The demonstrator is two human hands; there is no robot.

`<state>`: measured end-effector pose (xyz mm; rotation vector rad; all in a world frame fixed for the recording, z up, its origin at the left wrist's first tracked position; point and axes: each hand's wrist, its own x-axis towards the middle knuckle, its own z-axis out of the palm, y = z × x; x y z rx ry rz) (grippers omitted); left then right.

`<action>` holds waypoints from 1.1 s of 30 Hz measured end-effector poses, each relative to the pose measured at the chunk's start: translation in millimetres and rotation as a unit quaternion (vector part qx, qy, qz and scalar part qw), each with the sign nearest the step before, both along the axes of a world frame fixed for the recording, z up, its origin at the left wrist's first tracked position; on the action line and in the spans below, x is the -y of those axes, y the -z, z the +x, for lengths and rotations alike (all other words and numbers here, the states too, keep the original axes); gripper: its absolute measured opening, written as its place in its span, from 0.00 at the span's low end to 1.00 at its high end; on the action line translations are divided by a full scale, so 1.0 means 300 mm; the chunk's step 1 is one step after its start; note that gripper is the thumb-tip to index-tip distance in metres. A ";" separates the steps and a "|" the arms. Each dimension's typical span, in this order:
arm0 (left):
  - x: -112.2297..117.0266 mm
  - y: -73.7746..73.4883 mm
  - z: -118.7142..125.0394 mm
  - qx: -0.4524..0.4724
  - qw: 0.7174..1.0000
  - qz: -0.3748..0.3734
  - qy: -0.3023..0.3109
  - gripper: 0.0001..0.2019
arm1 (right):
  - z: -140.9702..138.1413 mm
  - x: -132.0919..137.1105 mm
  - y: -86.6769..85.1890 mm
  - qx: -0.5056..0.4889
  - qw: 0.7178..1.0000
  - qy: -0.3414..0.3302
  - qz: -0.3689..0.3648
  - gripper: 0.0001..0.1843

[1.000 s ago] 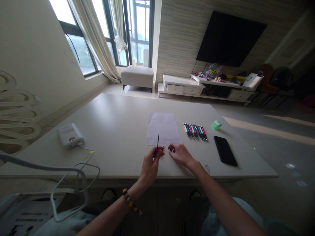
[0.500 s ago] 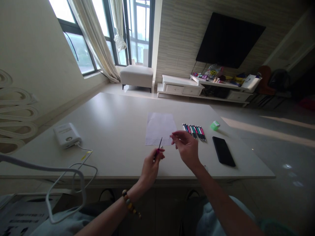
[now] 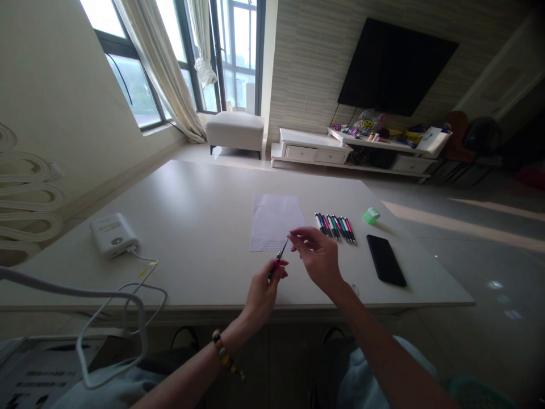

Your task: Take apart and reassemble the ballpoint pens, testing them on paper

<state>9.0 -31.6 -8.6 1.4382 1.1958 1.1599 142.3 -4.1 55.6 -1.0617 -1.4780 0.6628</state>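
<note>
Left hand [image 3: 261, 298] clenched on pen [image 3: 281, 250]; right hand [image 3: 317, 258] pinched by tip, contact unclear. Risk: grip slackens, pen drops onto paper [image 3: 272, 221].

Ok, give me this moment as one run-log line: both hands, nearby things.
left hand: holds pen | right hand: raised beside pen's upper end | nearby: paper sheet, pen row, phone

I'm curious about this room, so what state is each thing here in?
Left hand: gripping the pen
Pen: tilted, held in the air
Right hand: raised, fingertips beside the pen's upper end
Sheet of paper: lying flat
Row of pens: lying side by side
Phone: lying flat, dark
Power bank: cable attached
Television: screen dark
</note>
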 end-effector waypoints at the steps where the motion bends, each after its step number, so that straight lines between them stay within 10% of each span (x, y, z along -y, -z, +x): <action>1: 0.000 0.000 0.000 0.001 1.000 0.001 0.000 0.12 | -0.002 0.001 0.001 0.006 1.000 -0.006 -0.001 0.09; 11: -0.017 0.005 -0.019 0.001 0.999 0.017 -0.027 0.12 | 0.019 -0.032 0.055 0.063 0.989 -0.098 -0.095 0.21; 21: -0.040 -0.022 -0.062 -0.010 0.993 0.024 -0.112 0.13 | -0.052 -0.130 0.254 0.364 0.896 0.039 -0.253 0.15; 28: -0.034 -0.015 -0.046 -0.011 0.997 0.014 -0.079 0.12 | -0.051 -0.126 0.107 0.020 0.991 0.024 -0.131 0.15; 33: -0.029 -0.004 -0.035 -0.015 0.998 0.002 -0.060 0.12 | -0.042 -0.094 0.000 -0.062 0.997 0.022 -0.034 0.15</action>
